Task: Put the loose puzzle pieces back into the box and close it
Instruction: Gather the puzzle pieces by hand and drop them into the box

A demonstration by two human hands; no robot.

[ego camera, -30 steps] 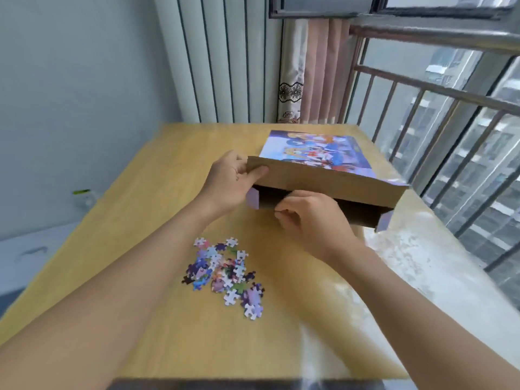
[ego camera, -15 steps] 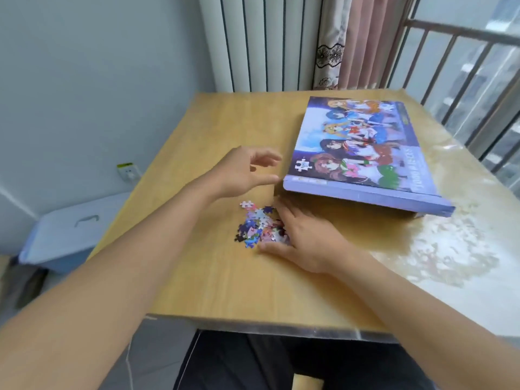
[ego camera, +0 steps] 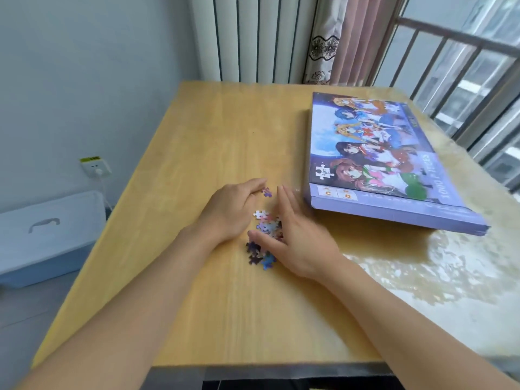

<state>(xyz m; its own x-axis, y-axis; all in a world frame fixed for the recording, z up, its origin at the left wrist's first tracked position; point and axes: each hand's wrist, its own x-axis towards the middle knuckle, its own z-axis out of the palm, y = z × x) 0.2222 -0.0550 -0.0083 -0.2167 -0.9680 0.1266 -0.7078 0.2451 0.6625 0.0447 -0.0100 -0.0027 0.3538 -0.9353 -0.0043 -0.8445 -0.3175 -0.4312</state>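
A small heap of loose puzzle pieces (ego camera: 263, 243) lies on the wooden table (ego camera: 197, 136), near its middle. My left hand (ego camera: 229, 211) rests cupped against the heap's left side, fingers curled, with one purple piece (ego camera: 266, 191) lying just past its fingertips. My right hand (ego camera: 298, 235) lies flat on the heap's right side, fingers stretched forward and thumb across the pieces, hiding some of them. The puzzle box (ego camera: 380, 164), purple with a cartoon picture on its lid, lies flat to the right of both hands, untouched.
The table's right part (ego camera: 450, 271) is glossy with window glare. A window railing (ego camera: 464, 88) runs behind the box, a curtain (ego camera: 337, 38) and radiator (ego camera: 253, 38) stand at the back. A blue-white bin (ego camera: 45, 235) and wall socket (ego camera: 95, 166) are on the left.
A second ago both hands held the box's open end. The box now lies flat on the right, and both hands have closed in around the heap of pieces.
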